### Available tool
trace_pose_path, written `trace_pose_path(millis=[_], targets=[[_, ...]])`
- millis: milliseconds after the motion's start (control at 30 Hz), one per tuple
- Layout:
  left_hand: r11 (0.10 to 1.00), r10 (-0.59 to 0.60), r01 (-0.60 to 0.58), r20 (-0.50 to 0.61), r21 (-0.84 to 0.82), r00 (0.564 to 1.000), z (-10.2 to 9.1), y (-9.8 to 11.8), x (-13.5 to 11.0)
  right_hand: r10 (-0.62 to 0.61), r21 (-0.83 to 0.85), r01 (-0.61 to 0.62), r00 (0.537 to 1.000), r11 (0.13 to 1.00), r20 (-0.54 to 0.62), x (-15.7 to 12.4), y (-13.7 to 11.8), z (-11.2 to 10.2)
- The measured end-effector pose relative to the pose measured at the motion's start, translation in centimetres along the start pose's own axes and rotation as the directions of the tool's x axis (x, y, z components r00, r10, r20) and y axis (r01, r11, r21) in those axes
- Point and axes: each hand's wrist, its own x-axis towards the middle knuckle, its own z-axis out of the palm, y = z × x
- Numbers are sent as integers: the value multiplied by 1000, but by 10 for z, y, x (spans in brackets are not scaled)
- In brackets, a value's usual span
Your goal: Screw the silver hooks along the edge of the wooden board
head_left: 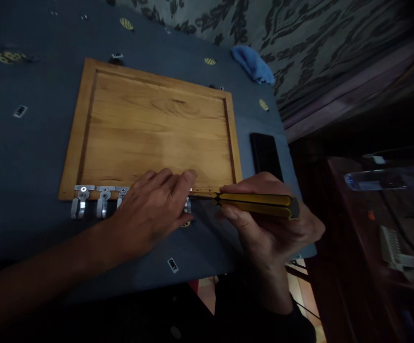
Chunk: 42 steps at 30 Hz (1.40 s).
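A wooden panel with a raised frame [73, 138] lies on the table. Along its near edge sits a metal hook rail [104, 194] with several silver double hooks; screws show in the hooks at the left. My left hand [153, 205] covers the right part of the rail, its fingers over the frame edge and its thumb below, closed around a hook there. In my right hand [267, 233] is a screwdriver [257, 204] with a yellow and black handle. Its shaft points left, almost level, toward the hook by my left thumb; the tip is hard to make out.
A black phone [265, 151] lies right of the panel. At the back right is a blue cloth [253, 64], near the patterned wall [243, 19]. The blue-grey printed tablecloth [24, 157] ends at the right and near edges. A dark reddish cabinet [353, 228] stands to the right.
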Motion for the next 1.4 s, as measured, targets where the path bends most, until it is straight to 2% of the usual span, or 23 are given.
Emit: trace_pose_path(millis=[300,733,1033,1233,1400], targets=[[1000,-20,20,18,-5,1000,0,0,1,-67,-18,66,997,998,-40,0,1,5],[1000,-7,6,12,7,1000,-1,1,1,-94,-62,91,995,994,-39,2,2,5],[1000,-12,12,22,3,1000,-2,1,1,2,-87,-8,998,996,-60,3,-3,7],[999,12,-12,-6,36,1000,-1,0,1,-53,-160,36,993,986,-105,-1,1,10],[999,23,-22,-26,35,999,0,0,2,3,-80,-17,984,997,-180,-4,3,14]])
